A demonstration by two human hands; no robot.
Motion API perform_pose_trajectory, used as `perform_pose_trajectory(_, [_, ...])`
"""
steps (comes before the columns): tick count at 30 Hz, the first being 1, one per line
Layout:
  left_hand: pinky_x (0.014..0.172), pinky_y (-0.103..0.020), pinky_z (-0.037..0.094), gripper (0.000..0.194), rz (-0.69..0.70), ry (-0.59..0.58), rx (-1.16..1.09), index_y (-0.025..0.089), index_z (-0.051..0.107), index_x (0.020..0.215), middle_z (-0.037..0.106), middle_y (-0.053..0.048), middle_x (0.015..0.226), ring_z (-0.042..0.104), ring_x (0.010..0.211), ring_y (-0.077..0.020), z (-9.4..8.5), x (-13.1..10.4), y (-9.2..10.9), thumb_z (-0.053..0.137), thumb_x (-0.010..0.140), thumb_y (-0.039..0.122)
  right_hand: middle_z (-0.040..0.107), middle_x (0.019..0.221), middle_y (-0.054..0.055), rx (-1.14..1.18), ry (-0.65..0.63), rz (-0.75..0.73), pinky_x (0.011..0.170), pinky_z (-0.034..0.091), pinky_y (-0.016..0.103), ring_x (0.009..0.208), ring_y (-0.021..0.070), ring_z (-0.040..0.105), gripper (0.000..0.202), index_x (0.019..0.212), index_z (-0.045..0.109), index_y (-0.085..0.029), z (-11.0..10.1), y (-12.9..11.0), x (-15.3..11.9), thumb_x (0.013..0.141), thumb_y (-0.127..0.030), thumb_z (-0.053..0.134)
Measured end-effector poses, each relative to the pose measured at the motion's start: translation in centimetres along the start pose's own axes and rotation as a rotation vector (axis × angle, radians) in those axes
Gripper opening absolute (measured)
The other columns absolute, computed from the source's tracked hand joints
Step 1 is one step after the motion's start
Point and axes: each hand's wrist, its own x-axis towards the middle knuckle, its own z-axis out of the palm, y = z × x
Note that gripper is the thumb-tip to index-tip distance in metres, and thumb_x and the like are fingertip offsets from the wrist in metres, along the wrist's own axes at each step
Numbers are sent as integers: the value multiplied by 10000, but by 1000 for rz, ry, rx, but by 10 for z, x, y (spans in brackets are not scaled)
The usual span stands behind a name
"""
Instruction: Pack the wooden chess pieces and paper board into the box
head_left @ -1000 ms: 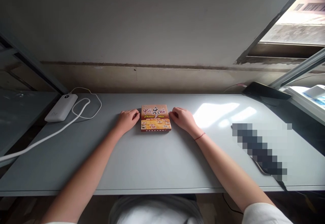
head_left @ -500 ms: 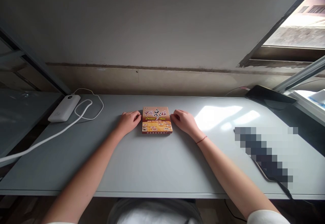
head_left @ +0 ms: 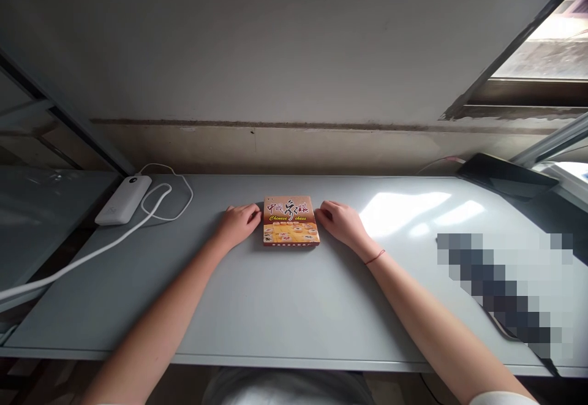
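Observation:
A Chinese chess box (head_left: 291, 224) lies flat on the grey table, its orange and yellow lid printed with Chinese characters and board pieces. Close by its left edge rests my left hand (head_left: 239, 221), fingers curled in a loose fist with nothing visible in them. On the opposite side, my right hand (head_left: 340, 220) is also curled on the tabletop, knuckles near the box's right edge. Neither hand grips the box; whether the fingers brush its sides I cannot tell. A thin red cord circles my right wrist.
A white power bank (head_left: 123, 200) with a white cable (head_left: 92, 250) lies at the left. At the right sits a blurred-out dark object (head_left: 500, 291). A black flat item (head_left: 508, 175) stands in the back right corner. The wall (head_left: 275, 147) rises behind the table (head_left: 294, 307).
The whole view has shifted slightly, so everything appears a little further right and lower. My hands and the box keep the same places relative to each other.

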Motion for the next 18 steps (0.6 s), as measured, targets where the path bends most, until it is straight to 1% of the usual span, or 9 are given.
perform_pose_trajectory(13, [717,-284,391,149,14,23,-16,221,581,830,699,14,794,643,737,-175,4,0,-3,456,910,229,551,641,4,-1,0,-4,508,233,251,539,130,400,287,630,435,-213,-1,0,0,889,-337,426])
perform_pose_trajectory(15, [718,-287,412,156,8,38,-19,226,587,918,698,11,793,648,730,-175,5,-1,-4,431,917,210,557,640,7,-5,-4,-4,507,238,254,539,134,415,289,631,452,-214,-1,-1,-1,891,-336,425])
perform_pose_trajectory(18, [699,-282,451,282,-23,107,-68,218,514,1158,689,2,793,653,724,-172,7,-2,-7,359,929,162,594,676,19,12,10,-4,520,271,255,562,144,467,246,706,532,-213,-1,-3,-2,897,-327,428])
